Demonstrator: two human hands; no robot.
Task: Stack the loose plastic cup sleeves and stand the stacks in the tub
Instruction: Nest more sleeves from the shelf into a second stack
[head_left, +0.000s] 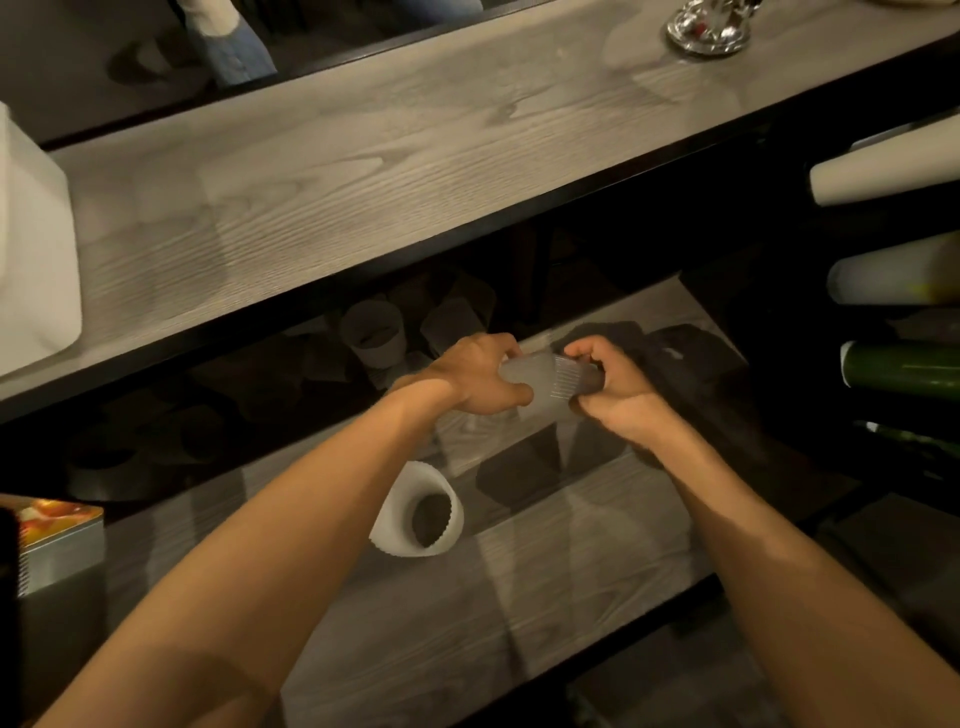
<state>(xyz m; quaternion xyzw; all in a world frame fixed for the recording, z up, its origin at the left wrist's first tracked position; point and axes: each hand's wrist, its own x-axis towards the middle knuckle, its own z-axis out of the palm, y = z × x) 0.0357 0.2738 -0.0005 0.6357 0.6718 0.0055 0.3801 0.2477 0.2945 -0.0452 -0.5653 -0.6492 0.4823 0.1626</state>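
Both hands meet over the lower wooden shelf on a stack of translucent ribbed cup sleeves (550, 383) held sideways. My left hand (480, 376) wraps the wide pale end. My right hand (618, 392) pinches the ribbed narrow end. A loose white sleeve (418, 512) with a scalloped edge lies on its side on the shelf below my left forearm. Under the upper shelf, in deep shadow, more sleeves (374, 338) stand upright, some white, some dark. I cannot make out a tub's rim in the dark.
A wide grey wood-grain upper shelf (363, 171) overhangs the work area. A white container (36, 260) sits at its left end. Rolls and a green bottle (904, 371) lie at right. A dark cloth (691, 364) lies beside my right hand. A colourful box (52, 535) sits at left.
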